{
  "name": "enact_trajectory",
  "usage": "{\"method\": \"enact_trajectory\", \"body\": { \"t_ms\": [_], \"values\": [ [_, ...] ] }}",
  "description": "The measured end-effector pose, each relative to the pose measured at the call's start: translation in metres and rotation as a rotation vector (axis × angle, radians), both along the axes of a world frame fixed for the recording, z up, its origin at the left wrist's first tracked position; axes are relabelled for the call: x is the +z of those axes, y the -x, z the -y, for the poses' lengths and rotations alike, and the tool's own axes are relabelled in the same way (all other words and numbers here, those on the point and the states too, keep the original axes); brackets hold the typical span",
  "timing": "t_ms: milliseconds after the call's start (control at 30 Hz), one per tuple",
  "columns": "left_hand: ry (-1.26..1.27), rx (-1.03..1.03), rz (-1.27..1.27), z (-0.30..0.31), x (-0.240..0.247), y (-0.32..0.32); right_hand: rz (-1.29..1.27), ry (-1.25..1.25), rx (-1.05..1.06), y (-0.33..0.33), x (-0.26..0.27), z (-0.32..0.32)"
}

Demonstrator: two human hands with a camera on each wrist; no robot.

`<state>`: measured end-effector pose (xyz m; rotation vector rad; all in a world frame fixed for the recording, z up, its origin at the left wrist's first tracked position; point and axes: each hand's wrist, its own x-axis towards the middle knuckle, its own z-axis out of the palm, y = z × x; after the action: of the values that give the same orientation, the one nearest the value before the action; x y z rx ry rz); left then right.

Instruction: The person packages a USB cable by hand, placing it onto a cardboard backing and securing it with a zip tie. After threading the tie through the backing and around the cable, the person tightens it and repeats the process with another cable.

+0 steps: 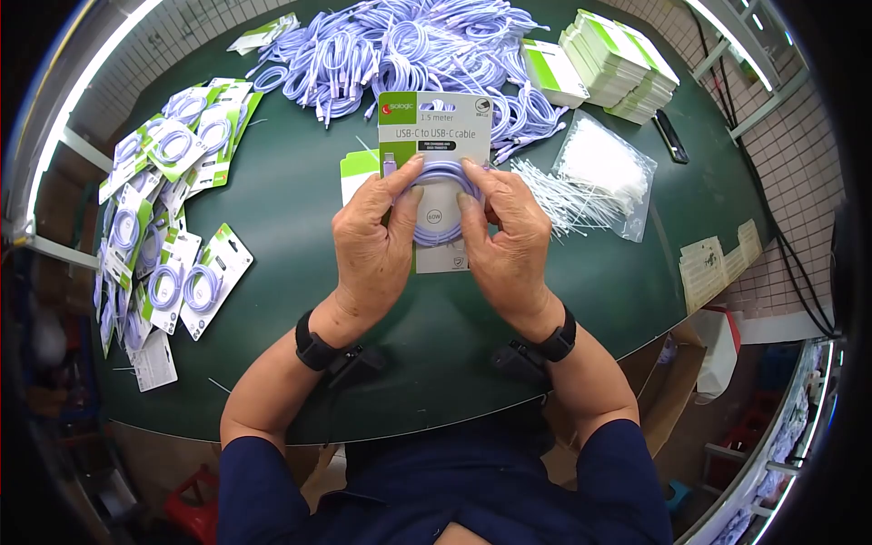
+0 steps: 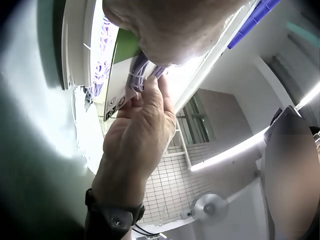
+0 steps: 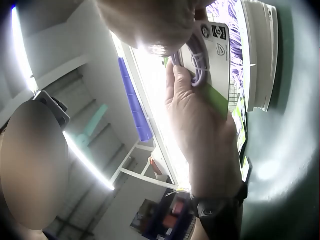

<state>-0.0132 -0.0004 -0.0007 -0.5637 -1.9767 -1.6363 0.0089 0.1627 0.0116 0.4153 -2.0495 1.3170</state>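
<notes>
Both hands hold a grey-and-green cable card [image 1: 440, 123] upright in the middle of the head view. A coiled lilac USB-C cable [image 1: 438, 240] lies against the card's front. My left hand [image 1: 374, 225] grips the left side, its thumb on the coil. On the right side my right hand [image 1: 510, 227] grips in the same way, thumb pressing inside the ring. In the left wrist view a white tie binds the coil [image 2: 137, 75], and the right wrist view shows another tie on the cable [image 3: 200, 62]. The fingers behind the card are hidden in the head view.
Lilac cables [image 1: 409, 45] are heaped at the back of the green table [image 1: 300, 200]. Finished-looking carded cables [image 1: 168, 150] pile up at the left. To the right are stacked cards [image 1: 618, 64], white cable ties [image 1: 599, 168] in a bag and a black-handled cutter [image 1: 670, 136].
</notes>
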Motion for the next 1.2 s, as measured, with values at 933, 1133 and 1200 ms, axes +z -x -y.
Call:
{"method": "enact_trajectory", "body": {
  "t_ms": [933,1133,1200],
  "values": [
    [-0.149,-0.154,0.175,0.007,0.03,-0.005,0.321,0.608,0.387,-0.005,0.006,0.007],
    [-0.356,-0.284,0.45,0.028,0.019,0.002,0.437,0.653,0.353,-0.001,0.012,-0.007],
    [-0.37,-0.294,0.511,0.033,0.018,0.005,0.427,0.652,0.351,0.001,0.013,-0.01]
  ]
}}
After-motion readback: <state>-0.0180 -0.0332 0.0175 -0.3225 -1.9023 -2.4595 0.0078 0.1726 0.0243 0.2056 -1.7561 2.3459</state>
